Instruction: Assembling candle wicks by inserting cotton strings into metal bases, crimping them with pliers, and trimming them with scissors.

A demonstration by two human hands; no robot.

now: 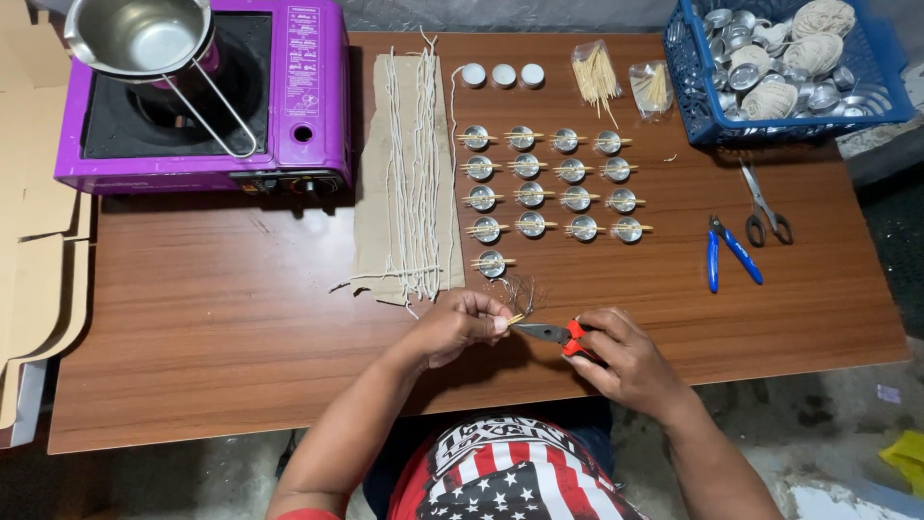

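On the far left of the brown wooden table (212, 327), flattened cardboard sheets (34, 241) hang past the edge, and a purple portable gas stove (192, 96) carries a small steel pot with a wire handle (140, 39); whether the pot holds anything cannot be told. Next to the stove, white wick strings (414, 164) lie straight on a strip of brown cardboard (371, 193), likely to keep them apart and off the table. Near the front edge, the left hand (462, 323) has its fingers closed, pinching thin wooden sticks (515, 319) close to their ends. The right hand (621, 356) is wrapped around red-handled small pliers (553, 334), whose tip meets the sticks; the pinch seems meant to steady them. Just behind, small round metal cups (549, 183) stand in neat rows, each with sticks laid across its rim, apparently holding a wick upright. Three white filled cups (502, 74) and two clear bags of sticks (621, 82) sit further back. To the right lie blue-handled pliers (731, 252) and grey scissors (765, 207). The blue plastic basket (698, 67) holds empty metal cups and balls of pale string.
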